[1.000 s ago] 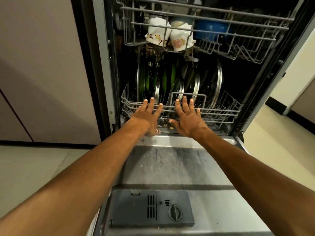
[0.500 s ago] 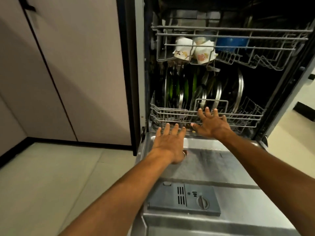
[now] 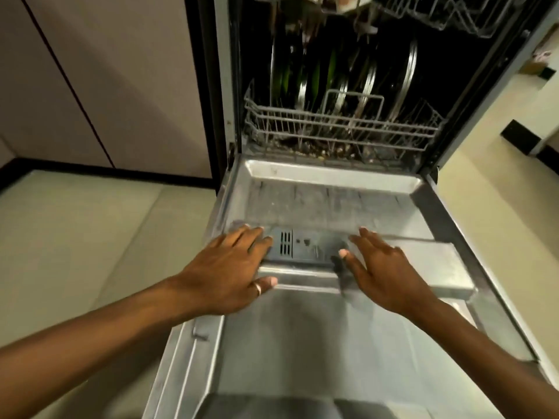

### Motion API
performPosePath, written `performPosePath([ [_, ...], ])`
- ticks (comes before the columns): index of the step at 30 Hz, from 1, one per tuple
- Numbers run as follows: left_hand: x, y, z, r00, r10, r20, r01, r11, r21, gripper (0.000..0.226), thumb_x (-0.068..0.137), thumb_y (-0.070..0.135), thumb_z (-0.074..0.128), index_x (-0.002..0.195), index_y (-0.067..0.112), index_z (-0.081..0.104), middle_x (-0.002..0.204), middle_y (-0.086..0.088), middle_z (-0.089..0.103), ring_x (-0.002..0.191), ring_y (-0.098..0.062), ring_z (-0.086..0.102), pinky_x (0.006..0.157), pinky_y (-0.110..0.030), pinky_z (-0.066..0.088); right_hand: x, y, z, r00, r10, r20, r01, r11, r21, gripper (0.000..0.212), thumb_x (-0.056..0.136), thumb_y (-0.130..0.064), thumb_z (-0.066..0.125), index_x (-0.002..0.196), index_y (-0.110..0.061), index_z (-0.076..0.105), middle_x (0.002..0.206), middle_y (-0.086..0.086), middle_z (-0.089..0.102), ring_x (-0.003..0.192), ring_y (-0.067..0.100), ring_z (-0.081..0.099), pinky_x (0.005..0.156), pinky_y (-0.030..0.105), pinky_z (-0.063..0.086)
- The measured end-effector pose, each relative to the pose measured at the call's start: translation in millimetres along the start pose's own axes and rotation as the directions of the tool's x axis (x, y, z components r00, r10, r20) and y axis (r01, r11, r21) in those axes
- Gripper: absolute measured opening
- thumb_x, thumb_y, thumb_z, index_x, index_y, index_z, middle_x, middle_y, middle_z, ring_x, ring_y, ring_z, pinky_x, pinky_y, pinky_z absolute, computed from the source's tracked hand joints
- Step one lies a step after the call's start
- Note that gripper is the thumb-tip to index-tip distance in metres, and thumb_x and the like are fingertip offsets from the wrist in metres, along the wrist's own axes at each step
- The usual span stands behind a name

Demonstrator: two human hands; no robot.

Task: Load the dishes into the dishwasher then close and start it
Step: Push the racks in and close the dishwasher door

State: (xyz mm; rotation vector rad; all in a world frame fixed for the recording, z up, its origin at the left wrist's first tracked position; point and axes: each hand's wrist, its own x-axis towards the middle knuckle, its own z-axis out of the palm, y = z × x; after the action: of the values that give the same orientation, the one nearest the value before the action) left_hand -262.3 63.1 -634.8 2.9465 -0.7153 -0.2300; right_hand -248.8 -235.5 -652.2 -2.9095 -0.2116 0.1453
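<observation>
**Hands empty over the open door: loading looks done, closing and start still to do**

Left hand [image 3: 230,267] is flat, palm down, fingers straight, over the left end of the detergent dispenser [image 3: 305,246]. Right hand [image 3: 384,273] is the same, flat and spread, at its right end. Both hands hold nothing and sit apart, one on each side. Motion blur, so cannot tell if either touches the panel.

Dishwasher door [image 3: 332,343] lies fully down, inner face up, with nothing on it. Lower rack [image 3: 341,128] sits inside the tub, holding plates and lids [image 3: 302,74] upright in a row. Upper rack [image 3: 453,16] is also in, cut off by the top edge, its load barely visible. Crumbs show under the lower rack's front.

Judgement: loading appears finished and the racks are home. Left to do: lift the door shut, then press start. Controls are not in view.
</observation>
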Motion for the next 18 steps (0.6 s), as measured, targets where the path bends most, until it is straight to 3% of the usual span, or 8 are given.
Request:
performPosePath([
  [3,-28.2,31.8,12.6,1.0,0.022,0.011,-0.021,0.997,-0.081,0.08,0.094,0.07,0.026,0.158,0.021,0.023,0.168,-0.006,0.018,0.156,-0.026,0.012,0.126,-0.043,0.017,-49.8,-12.5,-1.7,0.996,-0.065,0.054,0.066,0.997,-0.031,0.073,0.099,-0.066,0.015,0.155,-0.022,0.033,0.166,0.004,0.022,0.154,0.023,0.021,0.119,0.057,0.027],
  [6,-57.4,72.5,17.5,0.994,0.03,0.102,-0.014,0.988,-0.154,0.075,0.101,0.06,0.036,0.161,0.021,0.013,0.17,-0.002,0.006,0.157,-0.022,-0.001,0.127,-0.04,0.006,-99.6,-31.1,-5.8,0.991,-0.107,0.084,0.11,0.993,-0.033,0.071,0.1,-0.063,0.018,0.153,-0.02,0.039,0.163,0.006,0.031,0.151,0.024,0.029,0.118,0.056,0.028],
  [10,-106.2,117.3,15.9,0.967,0.075,0.245,-0.019,0.975,-0.222,0.072,0.101,0.039,0.046,0.161,0.017,0.014,0.17,-0.002,0.004,0.157,-0.021,-0.003,0.125,-0.036,-0.001,-158.4,-60.8,-15.8,0.982,-0.105,0.155,0.109,0.994,-0.02,0.069,0.102,-0.057,0.018,0.148,-0.015,0.046,0.159,0.011,0.039,0.147,0.029,0.036,0.117,0.056,0.031],
  [12,-129.3,132.5,21.8,0.96,0.071,0.269,-0.005,0.971,-0.239,0.072,0.098,0.037,0.05,0.16,0.014,0.021,0.169,-0.006,0.013,0.157,-0.024,0.006,0.125,-0.038,0.005,-181.7,-71.9,-18.1,0.975,-0.074,0.208,0.078,0.997,-0.012,0.073,0.1,-0.058,0.012,0.15,-0.014,0.043,0.161,0.011,0.035,0.15,0.03,0.031,0.119,0.054,0.026],
  [15,-161.1,146.9,31.3,0.981,0.064,0.182,-0.027,0.979,-0.2,0.067,0.094,0.053,0.049,0.147,0.011,0.046,0.156,-0.011,0.043,0.147,-0.03,0.036,0.12,-0.045,0.03,-210.5,-84.1,-16.3,0.951,-0.041,0.308,0.043,0.999,-0.001,0.069,0.102,-0.056,0.015,0.153,-0.015,0.037,0.165,0.012,0.025,0.154,0.03,0.019,0.122,0.051,0.019],
  [18,-184.7,155.3,44.4,0.98,0.104,0.172,-0.081,0.988,-0.135,0.072,0.088,0.058,0.057,0.142,0.012,0.049,0.15,-0.012,0.049,0.14,-0.031,0.044,0.117,-0.046,0.036,-239.2,-88.6,-3.8,0.929,-0.049,0.367,0.066,0.997,-0.035,0.06,0.105,-0.051,0.025,0.15,-0.014,0.04,0.162,0.017,0.03,0.152,0.032,0.024,0.121,0.051,0.026],
])
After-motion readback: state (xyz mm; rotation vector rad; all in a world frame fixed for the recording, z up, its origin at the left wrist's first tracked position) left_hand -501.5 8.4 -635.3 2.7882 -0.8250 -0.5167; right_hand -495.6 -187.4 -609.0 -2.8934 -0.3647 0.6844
